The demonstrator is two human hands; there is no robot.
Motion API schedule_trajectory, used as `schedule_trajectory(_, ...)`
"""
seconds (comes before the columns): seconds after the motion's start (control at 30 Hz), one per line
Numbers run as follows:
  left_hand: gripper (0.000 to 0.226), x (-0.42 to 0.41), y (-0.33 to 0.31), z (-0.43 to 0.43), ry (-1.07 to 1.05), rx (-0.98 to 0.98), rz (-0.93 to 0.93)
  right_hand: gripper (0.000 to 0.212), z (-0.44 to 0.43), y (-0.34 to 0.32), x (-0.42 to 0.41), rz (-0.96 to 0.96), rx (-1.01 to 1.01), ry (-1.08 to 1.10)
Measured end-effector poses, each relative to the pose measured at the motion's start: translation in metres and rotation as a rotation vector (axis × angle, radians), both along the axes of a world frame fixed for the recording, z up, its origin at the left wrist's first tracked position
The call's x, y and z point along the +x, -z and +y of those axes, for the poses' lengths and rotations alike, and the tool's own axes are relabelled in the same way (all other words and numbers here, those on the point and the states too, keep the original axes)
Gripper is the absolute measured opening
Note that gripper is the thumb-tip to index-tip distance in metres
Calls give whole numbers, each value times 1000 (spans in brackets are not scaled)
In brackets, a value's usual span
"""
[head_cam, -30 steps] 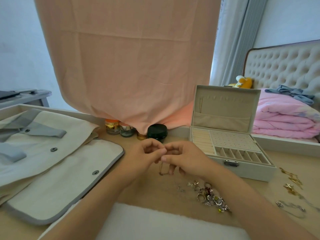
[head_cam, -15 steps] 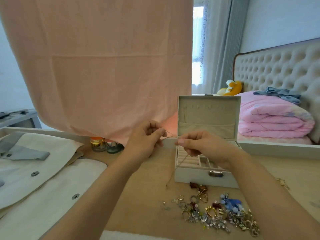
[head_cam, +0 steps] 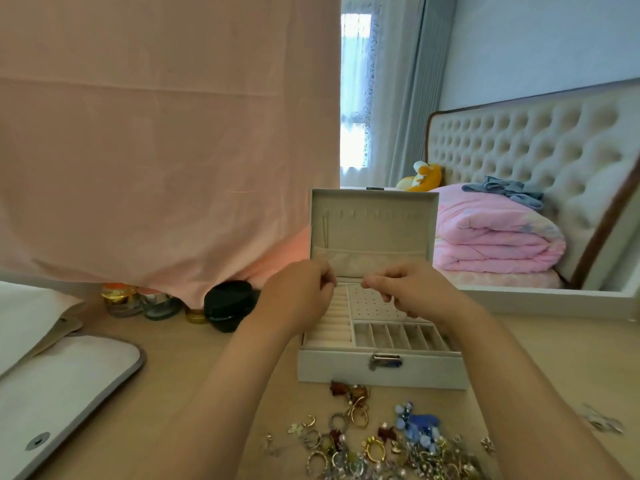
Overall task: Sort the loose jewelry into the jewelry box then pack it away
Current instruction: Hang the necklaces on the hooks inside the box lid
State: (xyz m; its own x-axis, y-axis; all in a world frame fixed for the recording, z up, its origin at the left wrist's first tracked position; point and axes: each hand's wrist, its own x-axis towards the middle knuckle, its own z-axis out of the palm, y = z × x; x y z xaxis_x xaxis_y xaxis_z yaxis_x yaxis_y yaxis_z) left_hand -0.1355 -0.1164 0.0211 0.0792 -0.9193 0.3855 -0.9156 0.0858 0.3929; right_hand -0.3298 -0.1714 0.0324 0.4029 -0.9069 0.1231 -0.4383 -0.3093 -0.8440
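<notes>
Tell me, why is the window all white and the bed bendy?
Head view: daylight overexposes the window, washing out its detail; head view: the wide-angle lens bows the headboard near the frame's edge; head view: the jewelry pile at the bottom looks slightly soft.

This is a bedroom in a home; a tufted headboard [head_cam: 540, 140] stands beyond and right of the right hand [head_cam: 415, 289]; a folded pink quilt [head_cam: 491, 237] and a plush toy [head_cam: 424, 176] lie before it; curtains [head_cam: 405, 81] hang further back.

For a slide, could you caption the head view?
Left hand and right hand over open jewelry box; loose jewelry nearby.
</notes>
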Motion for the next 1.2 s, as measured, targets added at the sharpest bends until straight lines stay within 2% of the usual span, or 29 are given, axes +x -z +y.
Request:
schedule_trajectory(0.1,18,5,11,0,-11,82,-134,5,-9,9,-4,213,-22,-20)
schedule_trajectory(0.17,20,9,15,1,-12,97,-157,3,-12,12,-8,278,-26,-11)
schedule_trajectory(0.27,22,12,17,0,-4,95,-159,7,-11,10,-11,267,-28,-6)
schedule_trajectory(0.4,29,5,13,-3,7,67,-342,14,-5,4,-1,156,-36,-30)
schedule_trajectory(0.43,32,3,12,-4,43,49,-322,15,-3,4,3,106,-18,-52)
schedule_trajectory(0.47,36,0,11,-4,94,38,-212,16,0,3,7,48,6,-80)
schedule_trajectory(0.57,34,-5,7,-2,282,54,332,16,5,2,15,-82,69,-142)
schedule_trajectory(0.67,24,-7,4,3,342,128,592,11,9,2,18,-135,119,-150)
schedule_trajectory(0.8,12,-4,4,5,285,113,618,13,10,1,18,-168,161,-176)
schedule_trajectory(0.9,15,-3,4,4,286,92,617,13,11,-1,19,-206,143,-171)
schedule_trajectory(1.0,19,-7,2,4,356,152,834,13,12,-2,23,-307,145,-152)
schedule_trajectory(1.07,19,-10,1,5,382,183,915,18,14,-3,25,-353,177,-155)
schedule_trajectory(1.2,13,-7,0,5,333,140,776,14,15,-3,25,-370,241,-211)
